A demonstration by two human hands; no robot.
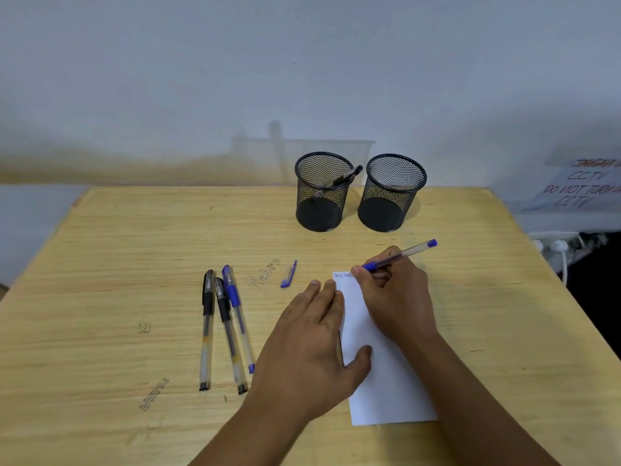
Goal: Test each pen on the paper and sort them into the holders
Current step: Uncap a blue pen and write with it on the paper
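Note:
My right hand (396,290) grips a blue pen (408,253), its tip on the top left corner of a white paper (386,381) where some small writing shows. My left hand (312,344) lies flat on the paper's left edge, fingers straight. The pen's blue cap (289,274) lies on the table left of the paper. Three capped pens lie side by side further left: two black (207,327) (228,334) and one blue (238,314). Two black mesh holders stand behind; the left holder (321,193) has a black pen in it, the right holder (389,196) looks empty.
The wooden table (117,264) has pen scribbles on it. A wall runs close behind the holders. At the right edge, off the table, there is a paper sign about CCTV (581,190) and a white power strip with plugs (554,245).

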